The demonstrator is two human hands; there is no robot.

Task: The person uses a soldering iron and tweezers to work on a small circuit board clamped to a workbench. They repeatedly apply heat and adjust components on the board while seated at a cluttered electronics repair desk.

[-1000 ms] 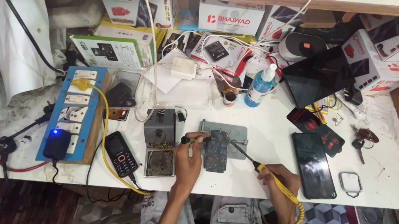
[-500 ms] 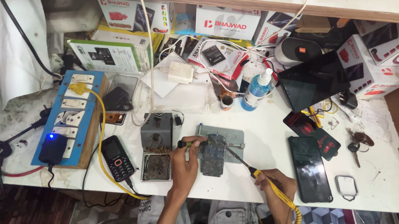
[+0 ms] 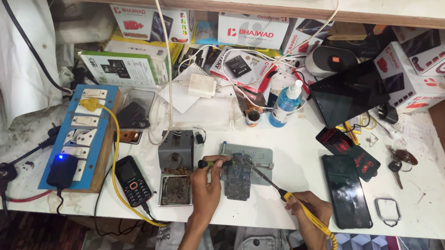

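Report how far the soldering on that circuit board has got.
Done: the circuit board lies bare on the grey holder plate. In hand: the right hand points the yellow-handled soldering iron at the board, and the left hand holds a small tool at its edge. Left: nothing is reassembled; joint quality is too small to judge.

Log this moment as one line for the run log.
left hand: holds small tool | right hand: yellow soldering iron on circuit board
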